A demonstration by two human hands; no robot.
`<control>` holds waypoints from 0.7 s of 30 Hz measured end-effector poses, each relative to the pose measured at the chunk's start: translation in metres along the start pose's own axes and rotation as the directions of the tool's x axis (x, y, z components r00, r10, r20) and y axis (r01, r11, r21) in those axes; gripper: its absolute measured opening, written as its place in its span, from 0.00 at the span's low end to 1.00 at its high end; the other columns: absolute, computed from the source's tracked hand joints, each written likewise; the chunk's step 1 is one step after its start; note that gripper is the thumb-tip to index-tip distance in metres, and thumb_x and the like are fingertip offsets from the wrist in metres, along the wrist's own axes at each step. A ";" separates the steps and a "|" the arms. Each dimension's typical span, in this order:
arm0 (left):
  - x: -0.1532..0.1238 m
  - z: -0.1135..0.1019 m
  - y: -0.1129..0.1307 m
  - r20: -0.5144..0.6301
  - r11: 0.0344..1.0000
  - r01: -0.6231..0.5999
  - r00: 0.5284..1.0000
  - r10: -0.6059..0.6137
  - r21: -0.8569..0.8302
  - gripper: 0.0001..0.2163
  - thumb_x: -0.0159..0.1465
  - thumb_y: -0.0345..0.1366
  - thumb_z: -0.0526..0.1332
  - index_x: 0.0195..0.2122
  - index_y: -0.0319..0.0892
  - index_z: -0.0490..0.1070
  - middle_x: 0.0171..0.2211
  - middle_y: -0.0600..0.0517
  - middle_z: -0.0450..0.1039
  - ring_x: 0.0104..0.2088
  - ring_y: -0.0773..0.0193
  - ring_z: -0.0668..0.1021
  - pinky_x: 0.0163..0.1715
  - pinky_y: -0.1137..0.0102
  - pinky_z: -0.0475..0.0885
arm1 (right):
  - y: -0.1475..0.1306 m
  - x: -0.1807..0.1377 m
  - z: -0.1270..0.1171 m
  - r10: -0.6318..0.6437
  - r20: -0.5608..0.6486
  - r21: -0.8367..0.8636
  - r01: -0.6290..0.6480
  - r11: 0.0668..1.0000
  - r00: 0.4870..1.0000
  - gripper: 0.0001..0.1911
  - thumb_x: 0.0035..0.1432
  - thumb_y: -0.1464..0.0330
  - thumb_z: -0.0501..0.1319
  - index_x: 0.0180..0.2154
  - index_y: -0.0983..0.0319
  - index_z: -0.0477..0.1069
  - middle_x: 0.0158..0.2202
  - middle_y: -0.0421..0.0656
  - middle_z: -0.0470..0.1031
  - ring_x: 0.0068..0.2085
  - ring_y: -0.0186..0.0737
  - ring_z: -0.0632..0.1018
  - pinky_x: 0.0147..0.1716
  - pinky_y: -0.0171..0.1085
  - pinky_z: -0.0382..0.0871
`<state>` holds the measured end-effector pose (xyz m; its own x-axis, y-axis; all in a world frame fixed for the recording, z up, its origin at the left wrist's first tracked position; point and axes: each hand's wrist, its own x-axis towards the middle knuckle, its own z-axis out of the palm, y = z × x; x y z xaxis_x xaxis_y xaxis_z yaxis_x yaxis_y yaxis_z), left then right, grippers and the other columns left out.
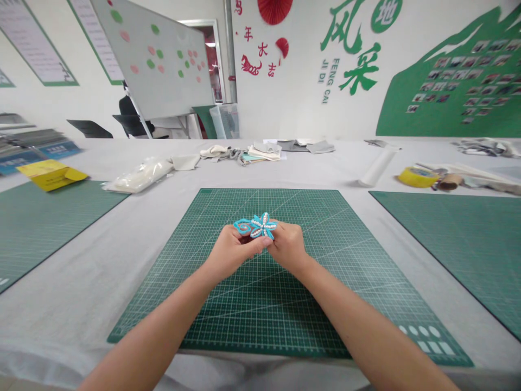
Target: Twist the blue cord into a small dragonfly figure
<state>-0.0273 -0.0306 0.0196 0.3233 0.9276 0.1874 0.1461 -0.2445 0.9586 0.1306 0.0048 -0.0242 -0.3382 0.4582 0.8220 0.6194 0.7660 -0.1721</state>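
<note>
A small turquoise flower-shaped ornament (257, 225) with white beads along its petals and a curled tail on its left is held above the green cutting mat (285, 304). My left hand (233, 251) pinches it from the left and below, fingers closed. My right hand (288, 245) grips its right side, fingers closed too. Both hands meet over the middle of the mat, thumbs touching under the ornament.
Two more green mats lie at the left (44, 222) and right (459, 244). Further back are a yellow box (51, 174), a clear plastic bag (138, 176), folded cloth pieces (260, 151), a white roll (378, 167) and yellow tape (417, 177). A whiteboard (158, 60) stands behind.
</note>
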 end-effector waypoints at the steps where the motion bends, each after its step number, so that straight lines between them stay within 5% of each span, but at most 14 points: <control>1: 0.000 -0.001 0.000 0.020 1.000 -0.022 1.000 0.022 -0.005 0.11 0.58 0.41 0.63 0.25 0.38 0.72 0.18 0.56 0.64 0.19 0.71 0.64 0.20 0.74 0.59 | 0.000 0.000 0.000 0.020 -0.008 0.009 -0.020 1.000 1.000 0.11 0.59 0.70 0.52 0.28 0.63 0.71 0.21 0.40 0.72 0.22 0.32 0.68 0.24 0.32 0.53; 3: 0.001 -0.003 -0.002 0.036 0.996 -0.087 0.996 0.086 0.015 0.10 0.58 0.41 0.63 0.29 0.38 0.74 0.21 0.54 0.68 0.21 0.70 0.66 0.22 0.73 0.61 | 0.000 0.000 0.000 0.099 -0.023 0.036 -0.098 0.995 0.995 0.12 0.59 0.70 0.53 0.25 0.63 0.69 0.19 0.39 0.68 0.21 0.31 0.66 0.23 0.33 0.51; 6: 0.004 -0.007 -0.005 -0.122 0.961 -0.181 0.970 0.209 0.211 0.06 0.59 0.37 0.62 0.30 0.39 0.73 0.26 0.53 0.71 0.26 0.67 0.69 0.27 0.72 0.65 | -0.002 0.004 0.000 0.331 0.010 0.156 -0.329 0.931 0.943 0.12 0.59 0.68 0.56 0.24 0.63 0.68 0.17 0.36 0.62 0.20 0.30 0.62 0.23 0.33 0.50; 10: 0.014 -0.012 -0.014 -0.265 0.868 -0.187 0.904 0.335 0.461 0.08 0.63 0.34 0.58 0.41 0.42 0.74 0.37 0.50 0.74 0.37 0.63 0.74 0.37 0.69 0.67 | -0.003 0.013 -0.001 0.587 0.181 0.490 -0.590 0.643 0.789 0.09 0.58 0.64 0.59 0.31 0.62 0.72 0.16 0.32 0.52 0.20 0.29 0.56 0.22 0.32 0.50; 13: 0.019 -0.013 -0.022 -0.199 0.913 -0.113 0.959 0.204 0.392 0.10 0.65 0.36 0.55 0.42 0.42 0.74 0.39 0.49 0.76 0.39 0.63 0.75 0.40 0.68 0.68 | -0.001 0.016 0.001 0.619 0.314 0.674 -0.628 0.389 0.720 0.09 0.55 0.63 0.62 0.31 0.62 0.71 0.17 0.32 0.53 0.19 0.28 0.53 0.20 0.32 0.47; 15: 0.020 -0.012 -0.024 -0.122 0.967 -0.032 0.990 0.064 0.252 0.11 0.65 0.38 0.54 0.38 0.41 0.74 0.33 0.50 0.75 0.31 0.65 0.74 0.33 0.70 0.69 | 0.000 0.016 0.002 0.612 0.368 0.726 -0.628 0.280 0.700 0.09 0.53 0.63 0.63 0.31 0.62 0.70 0.19 0.33 0.58 0.19 0.27 0.53 0.19 0.32 0.46; 21: 0.018 -0.010 -0.019 -0.031 0.979 0.195 0.980 -0.197 -0.057 0.11 0.61 0.42 0.57 0.32 0.38 0.70 0.25 0.55 0.67 0.18 0.74 0.62 0.17 0.77 0.54 | 0.001 0.016 0.004 0.626 0.427 0.734 -0.654 0.181 0.653 0.10 0.52 0.62 0.64 0.29 0.62 0.69 0.17 0.31 0.56 0.18 0.26 0.51 0.17 0.32 0.41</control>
<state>-0.0334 -0.0060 0.0066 0.2589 0.9659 0.0013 0.1532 -0.0424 0.9873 0.1232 0.0140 -0.0135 -0.1359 0.9709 0.1970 -0.1869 0.1702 -0.9675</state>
